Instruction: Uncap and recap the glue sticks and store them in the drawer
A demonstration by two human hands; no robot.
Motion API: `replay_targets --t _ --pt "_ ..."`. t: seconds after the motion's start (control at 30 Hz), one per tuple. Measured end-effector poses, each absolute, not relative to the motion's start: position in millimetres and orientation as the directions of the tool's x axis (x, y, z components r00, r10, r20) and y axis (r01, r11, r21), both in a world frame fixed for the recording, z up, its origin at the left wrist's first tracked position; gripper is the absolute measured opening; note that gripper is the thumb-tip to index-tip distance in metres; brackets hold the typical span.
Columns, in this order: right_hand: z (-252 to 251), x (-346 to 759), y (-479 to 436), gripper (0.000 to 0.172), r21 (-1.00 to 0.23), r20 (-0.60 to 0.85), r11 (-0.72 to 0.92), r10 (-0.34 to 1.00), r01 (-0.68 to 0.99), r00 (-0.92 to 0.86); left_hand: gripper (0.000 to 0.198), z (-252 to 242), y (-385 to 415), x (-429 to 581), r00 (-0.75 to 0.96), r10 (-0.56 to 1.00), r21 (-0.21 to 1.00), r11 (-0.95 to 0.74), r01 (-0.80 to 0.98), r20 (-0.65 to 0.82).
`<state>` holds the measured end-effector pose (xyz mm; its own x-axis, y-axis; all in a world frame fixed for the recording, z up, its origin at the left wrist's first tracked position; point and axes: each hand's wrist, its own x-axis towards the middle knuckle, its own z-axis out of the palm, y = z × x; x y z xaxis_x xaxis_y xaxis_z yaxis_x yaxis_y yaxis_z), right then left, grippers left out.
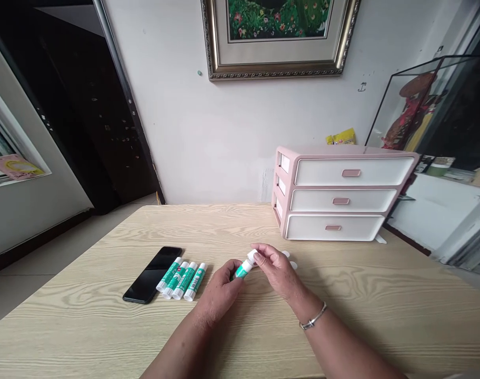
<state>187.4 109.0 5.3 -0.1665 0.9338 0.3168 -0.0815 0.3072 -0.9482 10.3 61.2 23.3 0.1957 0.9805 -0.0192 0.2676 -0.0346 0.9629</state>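
Note:
My left hand (218,292) grips the green-and-white body of a glue stick (243,270) above the wooden table. My right hand (277,271) pinches the stick's white cap (252,256) between fingers and thumb. The hands nearly meet there, and I cannot tell whether the cap is fully seated. To the left lies a row of several matching glue sticks (182,281), side by side. A black smartphone (151,275) lies face up against that row. Several small white round pieces (292,260) lie just behind my right hand, partly hidden by it.
A pink-and-white three-drawer unit (338,195) stands at the table's back right. The light wood table (86,310) has a back edge against the wall and a left edge above the tiled floor. A framed picture (277,39) hangs above.

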Motion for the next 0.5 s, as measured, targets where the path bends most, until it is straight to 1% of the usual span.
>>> replay_targets --t 0.13,0.2,0.33,0.5 --pt "4.9 188.7 107.3 0.048 -0.949 0.314 0.309 0.937 -0.056 -0.155 0.025 25.1 58.3 8.8 0.170 0.984 0.967 0.003 0.254 -0.047" --pt "4.5 189.2 106.8 0.048 -0.949 0.315 0.313 0.935 -0.041 -0.162 0.025 26.2 57.2 8.8 0.165 0.985 0.968 0.009 0.252 -0.052" --pt "3.5 188.4 105.1 0.046 -0.943 0.329 0.331 0.925 -0.021 -0.192 0.021 26.3 56.6 9.3 0.172 0.985 0.967 -0.012 0.255 -0.033" --pt "6.1 187.1 101.9 0.044 -0.928 0.362 0.373 0.910 0.019 -0.205 0.023 24.1 58.0 8.4 0.187 0.982 0.966 -0.032 0.257 -0.017"
